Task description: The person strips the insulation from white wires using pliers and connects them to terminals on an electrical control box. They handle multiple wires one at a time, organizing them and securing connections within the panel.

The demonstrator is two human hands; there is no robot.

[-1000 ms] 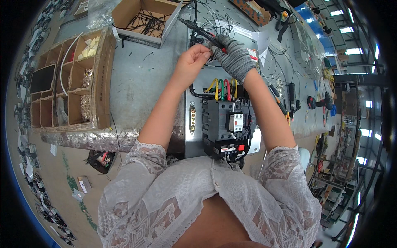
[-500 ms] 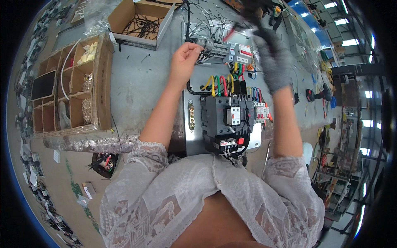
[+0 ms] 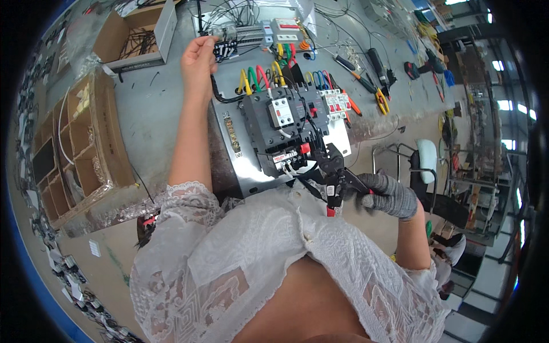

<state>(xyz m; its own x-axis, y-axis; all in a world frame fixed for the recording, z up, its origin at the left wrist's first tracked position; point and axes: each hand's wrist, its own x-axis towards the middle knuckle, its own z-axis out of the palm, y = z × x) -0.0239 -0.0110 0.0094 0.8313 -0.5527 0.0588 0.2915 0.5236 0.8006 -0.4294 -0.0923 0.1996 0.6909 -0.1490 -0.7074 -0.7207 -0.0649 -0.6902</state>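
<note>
My bare left hand (image 3: 199, 60) is closed in a pinch beside the terminal strip (image 3: 249, 36); what its fingertips hold is too small to make out. Several black wires with white-marked ends (image 3: 227, 49) lie right by those fingertips. In a grey knitted glove, my right hand (image 3: 391, 195) grips a black crimping tool (image 3: 338, 177) with red parts, held low by the near end of the panel. The metal mounting plate (image 3: 230, 137) carries a dark grey contactor (image 3: 260, 117), small breakers (image 3: 335, 104) and looped yellow, green and red wires (image 3: 257, 79).
Left of the panel stand a divided cardboard box (image 3: 108, 137) of small parts and an open carton (image 3: 163, 40) of black cable pieces. Pliers (image 3: 378, 98), a screwdriver (image 3: 346, 63) and a cordless drill (image 3: 424, 67) lie right. A chair (image 3: 426, 163) stands beyond the bench edge.
My right hand has swung from the panel's far right side back toward me, and the crimping tool now shows clearly in it. My left hand stays pinched by the terminal strip. The view has shifted.
</note>
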